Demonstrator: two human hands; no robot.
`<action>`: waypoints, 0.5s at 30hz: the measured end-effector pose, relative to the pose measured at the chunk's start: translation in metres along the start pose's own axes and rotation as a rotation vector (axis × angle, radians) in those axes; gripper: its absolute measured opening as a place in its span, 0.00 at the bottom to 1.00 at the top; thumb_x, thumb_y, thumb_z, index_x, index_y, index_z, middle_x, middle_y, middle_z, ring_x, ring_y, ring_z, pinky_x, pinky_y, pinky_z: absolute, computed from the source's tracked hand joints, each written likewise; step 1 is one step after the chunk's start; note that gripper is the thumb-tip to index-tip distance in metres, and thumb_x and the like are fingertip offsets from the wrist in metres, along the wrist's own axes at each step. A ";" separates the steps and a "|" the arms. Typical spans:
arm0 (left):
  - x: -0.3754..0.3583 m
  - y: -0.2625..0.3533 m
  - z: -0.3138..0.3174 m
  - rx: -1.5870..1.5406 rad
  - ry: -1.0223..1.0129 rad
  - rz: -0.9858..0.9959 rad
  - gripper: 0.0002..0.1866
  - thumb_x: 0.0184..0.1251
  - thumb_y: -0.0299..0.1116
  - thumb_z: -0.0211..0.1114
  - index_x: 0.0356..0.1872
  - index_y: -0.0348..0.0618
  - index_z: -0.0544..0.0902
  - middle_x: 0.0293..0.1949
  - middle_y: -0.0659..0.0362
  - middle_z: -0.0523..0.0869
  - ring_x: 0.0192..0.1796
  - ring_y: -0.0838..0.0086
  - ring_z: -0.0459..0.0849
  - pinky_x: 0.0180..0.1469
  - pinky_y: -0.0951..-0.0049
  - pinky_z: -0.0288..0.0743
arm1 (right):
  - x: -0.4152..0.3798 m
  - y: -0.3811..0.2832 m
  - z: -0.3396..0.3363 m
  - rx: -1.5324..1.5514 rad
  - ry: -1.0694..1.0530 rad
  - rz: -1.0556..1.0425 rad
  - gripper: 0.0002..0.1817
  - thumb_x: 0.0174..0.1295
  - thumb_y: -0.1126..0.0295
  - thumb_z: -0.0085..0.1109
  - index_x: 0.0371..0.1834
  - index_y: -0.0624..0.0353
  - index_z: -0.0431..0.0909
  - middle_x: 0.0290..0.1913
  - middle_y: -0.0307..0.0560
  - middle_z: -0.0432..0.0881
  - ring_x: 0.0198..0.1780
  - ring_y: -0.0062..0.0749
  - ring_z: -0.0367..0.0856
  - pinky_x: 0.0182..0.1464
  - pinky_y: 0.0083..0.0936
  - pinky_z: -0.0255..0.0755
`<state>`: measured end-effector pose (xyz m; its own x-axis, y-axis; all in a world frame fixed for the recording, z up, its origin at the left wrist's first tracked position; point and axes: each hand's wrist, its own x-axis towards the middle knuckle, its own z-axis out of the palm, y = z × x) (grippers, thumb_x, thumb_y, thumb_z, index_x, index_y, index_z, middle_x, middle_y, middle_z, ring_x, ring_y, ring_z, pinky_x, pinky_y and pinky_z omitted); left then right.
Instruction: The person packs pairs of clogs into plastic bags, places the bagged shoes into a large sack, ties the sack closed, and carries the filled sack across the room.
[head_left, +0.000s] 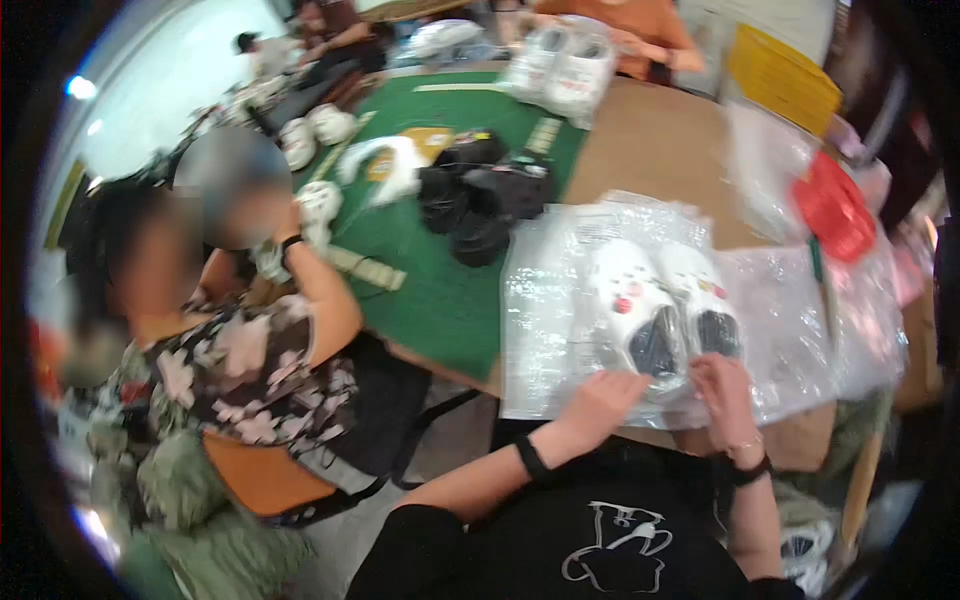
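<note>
**Head view: white clogs going into a clear bag**

Head camera looks down on a brown table [650, 140] where the person's own two hands work at the near edge. A pair of white clogs [665, 310] lies side by side, heels toward the person, on or partly inside a clear plastic bag [560, 300] spread flat; the glare on the film keeps me from telling whether the shoes are already under the top layer. The left hand [600, 398] rests with fingers curled on the bag's near edge by the heel of the left clog, and looks to be pinching film, though blur hides the fingertips. The right hand [722, 385] is closed down over the heel of the other clog, pressing or gripping it through or against the plastic.

To my eye the step in hand is bagging the pair: mouth of the bag toward the person, shoes being settled. The next move would call for keeping the film pulled taut with one hand while the other steadies both heels together, so neither clog twists.

Further off, a green mat [440, 290] carries a heap of black shoes [480, 195], more white pairs sit bagged at the far end [560, 65], and a co-worker in a floral top [250, 370] sits to the left. Loose plastic sheets [830, 300] lie to the right.
</note>
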<state>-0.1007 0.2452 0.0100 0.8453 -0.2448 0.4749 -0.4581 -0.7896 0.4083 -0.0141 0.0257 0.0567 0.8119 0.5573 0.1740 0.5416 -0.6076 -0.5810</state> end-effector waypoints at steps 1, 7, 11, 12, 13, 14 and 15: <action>-0.002 -0.003 0.007 -0.058 0.015 -0.077 0.16 0.59 0.28 0.59 0.49 0.39 0.78 0.39 0.53 0.85 0.40 0.62 0.85 0.41 0.65 0.78 | 0.001 -0.008 -0.004 -0.006 0.034 -0.050 0.10 0.56 0.74 0.61 0.42 0.56 0.78 0.34 0.49 0.82 0.38 0.47 0.77 0.43 0.37 0.69; 0.017 0.005 0.009 -0.627 -0.042 -0.588 0.06 0.66 0.31 0.62 0.41 0.43 0.80 0.28 0.50 0.85 0.31 0.57 0.85 0.33 0.64 0.74 | -0.024 -0.011 0.008 -0.402 0.358 -0.282 0.20 0.46 0.75 0.66 0.46 0.56 0.77 0.45 0.48 0.76 0.50 0.47 0.74 0.52 0.38 0.70; 0.017 0.001 0.010 -0.679 -0.033 -0.578 0.05 0.66 0.28 0.63 0.40 0.39 0.82 0.25 0.56 0.85 0.25 0.79 0.79 0.29 0.76 0.70 | -0.016 -0.016 0.022 -0.333 0.305 -0.099 0.22 0.50 0.69 0.67 0.50 0.59 0.74 0.46 0.49 0.76 0.50 0.47 0.74 0.51 0.39 0.70; 0.017 0.001 0.010 -0.707 -0.038 -0.593 0.06 0.66 0.28 0.64 0.39 0.38 0.82 0.24 0.56 0.85 0.25 0.80 0.79 0.29 0.76 0.70 | -0.009 -0.013 0.025 -0.357 0.300 -0.071 0.24 0.53 0.64 0.67 0.51 0.61 0.73 0.46 0.49 0.76 0.49 0.47 0.73 0.50 0.39 0.69; 0.018 0.002 0.009 -0.734 -0.043 -0.607 0.06 0.66 0.28 0.64 0.39 0.37 0.82 0.24 0.56 0.84 0.24 0.80 0.79 0.28 0.76 0.70 | 0.000 -0.011 0.029 -0.379 0.295 -0.042 0.26 0.55 0.60 0.66 0.52 0.63 0.72 0.46 0.50 0.75 0.49 0.47 0.73 0.49 0.39 0.69; 0.019 0.003 0.008 -0.742 -0.045 -0.605 0.06 0.66 0.28 0.64 0.39 0.37 0.82 0.24 0.56 0.84 0.24 0.80 0.79 0.28 0.76 0.70 | 0.009 -0.013 0.032 -0.406 0.300 -0.012 0.27 0.56 0.53 0.65 0.47 0.64 0.72 0.43 0.52 0.76 0.46 0.46 0.74 0.45 0.38 0.70; 0.019 0.004 0.005 -0.719 -0.050 -0.594 0.06 0.66 0.28 0.64 0.39 0.37 0.82 0.23 0.56 0.84 0.24 0.80 0.79 0.28 0.76 0.70 | 0.016 -0.012 0.037 -0.412 0.300 -0.006 0.27 0.56 0.53 0.65 0.47 0.64 0.72 0.43 0.52 0.76 0.46 0.46 0.74 0.45 0.38 0.70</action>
<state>-0.0852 0.2343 0.0163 0.9987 0.0500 0.0061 0.0070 -0.2590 0.9659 -0.0158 0.0629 0.0372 0.8027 0.4106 0.4324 0.5381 -0.8114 -0.2283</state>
